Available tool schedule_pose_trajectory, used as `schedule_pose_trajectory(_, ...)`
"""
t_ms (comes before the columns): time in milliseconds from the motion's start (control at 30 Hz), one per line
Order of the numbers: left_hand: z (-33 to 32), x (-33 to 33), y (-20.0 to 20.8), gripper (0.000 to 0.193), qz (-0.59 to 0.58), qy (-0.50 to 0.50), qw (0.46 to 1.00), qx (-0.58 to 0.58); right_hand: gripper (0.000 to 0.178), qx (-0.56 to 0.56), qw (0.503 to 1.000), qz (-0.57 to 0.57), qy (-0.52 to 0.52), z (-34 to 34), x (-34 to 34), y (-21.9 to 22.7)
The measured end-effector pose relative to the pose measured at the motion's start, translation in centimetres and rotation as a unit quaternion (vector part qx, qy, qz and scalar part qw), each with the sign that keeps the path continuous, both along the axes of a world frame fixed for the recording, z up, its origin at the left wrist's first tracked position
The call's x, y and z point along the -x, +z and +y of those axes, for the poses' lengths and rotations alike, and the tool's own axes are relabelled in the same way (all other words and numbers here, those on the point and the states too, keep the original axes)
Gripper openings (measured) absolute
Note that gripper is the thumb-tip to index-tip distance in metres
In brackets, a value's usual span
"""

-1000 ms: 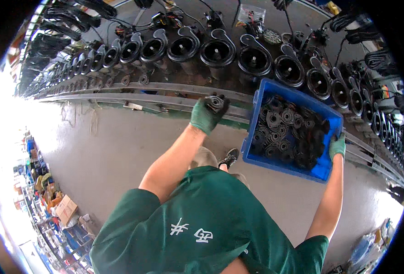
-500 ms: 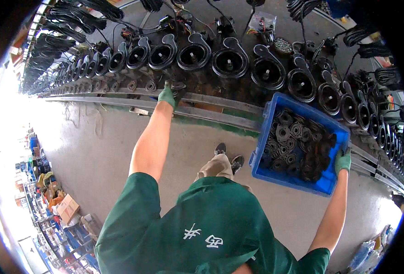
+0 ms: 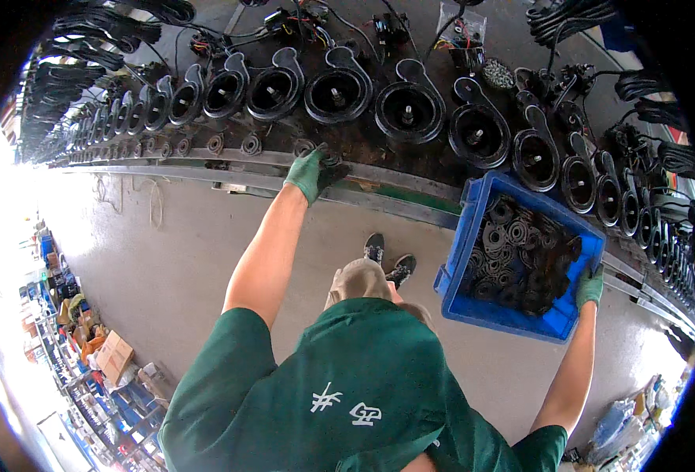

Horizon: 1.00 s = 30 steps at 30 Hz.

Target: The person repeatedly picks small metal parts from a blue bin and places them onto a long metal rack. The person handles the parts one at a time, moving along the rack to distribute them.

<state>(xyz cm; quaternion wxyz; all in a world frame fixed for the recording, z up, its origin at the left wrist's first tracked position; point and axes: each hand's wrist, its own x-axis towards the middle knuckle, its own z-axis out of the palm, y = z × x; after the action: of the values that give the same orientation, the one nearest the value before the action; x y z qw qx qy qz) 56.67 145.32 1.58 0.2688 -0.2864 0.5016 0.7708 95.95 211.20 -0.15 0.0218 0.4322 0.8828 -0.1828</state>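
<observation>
My left hand [image 3: 307, 175], in a green glove, reaches to the bench's front ledge. Its fingers are closed at a flat, round black part [image 3: 330, 155] with concentric rings; the fingers partly cover it. A similar round black part [image 3: 304, 147] lies just left of the fingertips. My right hand [image 3: 590, 288], also gloved in green, grips the right-hand wall of a blue plastic crate [image 3: 461, 259]. The crate is tilted against the bench's front edge and holds many loose round black parts [image 3: 518, 231] in a heap.
Round black housings [image 3: 337, 94] with central metal shafts stand in a long curved row along the bench. More round parts [image 3: 215, 143] lie on the ledge to the left. Bundled black cables [image 3: 575, 20] hang behind. A dish of small metal pieces [image 3: 498, 74] sits among the housings.
My left hand has shifted slightly right along the ledge, and a round part now shows to the left of its fingers. My right hand keeps its grip on the crate, and the view has moved a little.
</observation>
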Motion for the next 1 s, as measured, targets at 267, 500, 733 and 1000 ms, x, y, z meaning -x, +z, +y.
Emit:
schedule_pose_trajectory(267, -3.5, -4.0, -3.2, 0.03, 0.16, -0.152, 0.925, 0.31, 0.057, 0.034, 0.999, 0.01, 0.022, -1.4, 0.0, 1.1)
schedule_pose_trajectory(500, 8.4, -14.1, 3.5, 0.054, 0.175, -0.392, 0.901, 0.056, 0.06, -0.102, 0.993, 0.011, 0.055, -2.9, 1.4, 1.4)
schedule_pose_trajectory(733, 18.0, -23.4, 3.8, 0.078, 0.302, -0.385, 0.866, 0.1, 0.064, 0.025, 0.999, -0.046, 0.015, -2.6, 2.0, 3.9)
schedule_pose_trajectory(1000, 28.3, -28.9, 7.5, 0.078, 0.256, -0.444, 0.818, 0.262, 0.064, 0.02, 0.997, -0.066, 0.03, 7.2, -1.3, 4.0)
